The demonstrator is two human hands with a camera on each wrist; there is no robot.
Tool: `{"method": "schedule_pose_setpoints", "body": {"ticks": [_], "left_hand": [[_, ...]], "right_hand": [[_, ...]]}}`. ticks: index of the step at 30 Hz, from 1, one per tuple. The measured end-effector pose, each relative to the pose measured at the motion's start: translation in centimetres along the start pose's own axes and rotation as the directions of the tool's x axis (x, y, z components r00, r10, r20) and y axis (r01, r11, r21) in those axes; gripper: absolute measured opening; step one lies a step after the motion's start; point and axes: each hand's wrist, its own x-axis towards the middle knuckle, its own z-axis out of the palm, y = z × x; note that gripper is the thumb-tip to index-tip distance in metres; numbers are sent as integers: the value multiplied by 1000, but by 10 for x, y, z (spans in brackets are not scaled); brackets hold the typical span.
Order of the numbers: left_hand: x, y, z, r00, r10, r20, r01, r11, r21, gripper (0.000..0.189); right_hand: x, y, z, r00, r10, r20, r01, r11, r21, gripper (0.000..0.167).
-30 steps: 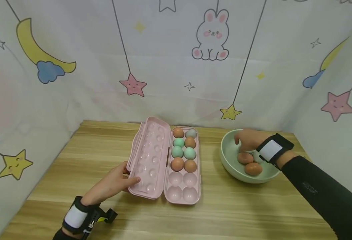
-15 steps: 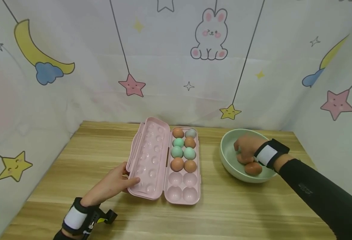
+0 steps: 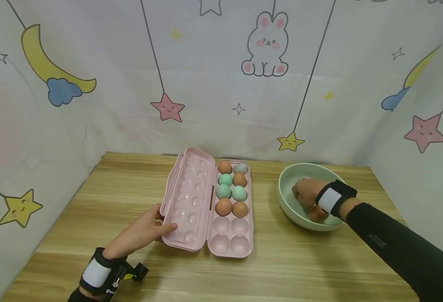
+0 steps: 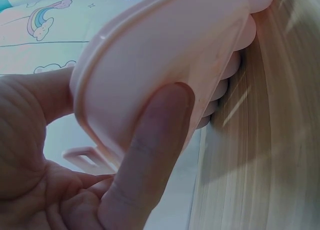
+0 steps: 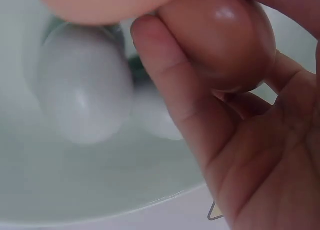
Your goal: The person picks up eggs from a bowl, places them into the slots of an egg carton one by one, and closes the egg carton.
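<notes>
My left hand (image 3: 146,228) grips the near left corner of the raised lid (image 3: 193,197) of a pink egg carton, thumb along its edge. In the left wrist view, fingers and thumb span the lid (image 4: 140,55). The carton's base (image 3: 230,235) holds brown, green and pale grey eggs in its far cups; the nearest two rows of cups are bare. Inside a pale green bowl (image 3: 287,203), my right hand (image 3: 308,191) has its fingers curled round a brown egg (image 5: 225,40). Beside it lie a white egg (image 5: 85,90) and another brown egg (image 3: 318,214).
The wooden table (image 3: 274,272) runs up to a patterned cloth backdrop (image 3: 214,75), with cloth on both sides too. Between carton and bowl lies a strip of bare wood. The bowl's rim (image 3: 300,165) curves around my right hand.
My right hand has gone lower into the bowl, over the eggs, and its fingers have closed round a brown egg. My left hand and the carton stay where they were.
</notes>
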Motion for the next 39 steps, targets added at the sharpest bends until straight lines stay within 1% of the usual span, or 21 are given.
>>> {"method": "schedule_pose_setpoints", "body": {"ticks": [1,4,7,9,11,13,16,17,20,22,24,26,29,31,33,36,39], "left_hand": [[0,0,0,1000,0,0,0,1000,0,67],[1,0,0,1000,0,0,0,1000,2,67],[1,-1,0,1000,-1,4,1,1000,4,67],[2,-2,-1,1000,-2,4,2,1000,4,66],[2,-2,-1,1000,-2,1,2,1000,3,66],[1,-2,-1,1000,0,-1,0,1000,1,65],[1,-2,-1,1000,-1,-5,1,1000,2,65],[1,-2,-1,1000,-3,-7,3,1000,1,65],[1,-2,-1,1000,15,2,-14,1000,-9,64],[2,-2,-1,1000,19,4,-19,1000,-13,62],[2,-2,-2,999,31,12,-31,999,-17,63],[2,-2,-2,1000,21,6,-21,1000,-10,63],[2,-1,-3,999,29,13,-29,1000,-7,64],[1,0,-3,999,31,17,-31,999,-8,65],[1,0,-3,999,32,19,-32,999,-9,65],[0,0,-2,1000,27,15,-27,1000,-6,65],[0,1,-2,1000,18,12,-18,1000,-8,65]], "right_hand": [[0,0,-1,1000,-13,-5,13,1000,4,29],[1,-1,-7,995,-85,-57,85,996,-3,19],[2,-5,-18,980,-151,-130,150,989,-18,18],[2,-9,-26,966,-186,-182,184,983,-27,20],[2,-15,-33,946,-224,-236,222,974,-33,22],[0,-24,-39,921,-264,-286,258,964,-59,24],[-5,-39,-44,884,-320,-342,305,947,-97,27],[-6,-45,-45,874,-328,-358,310,945,-109,27],[-9,-64,-43,849,-347,-398,328,938,-116,29],[-9,-77,-39,840,-346,-418,327,938,-118,29],[-8,-90,-32,837,-353,-418,340,934,-108,32],[-6,-103,-23,828,-380,-411,371,923,-105,32],[-3,-118,-9,814,-429,-392,426,899,-98,29],[1,-127,-2,808,-447,-385,442,891,-105,22],[4,-134,5,815,-440,-377,437,894,-99,18],[10,-142,13,841,-414,-349,414,907,-79,11],[15,-149,20,864,-392,-315,392,918,-68,12]]}}
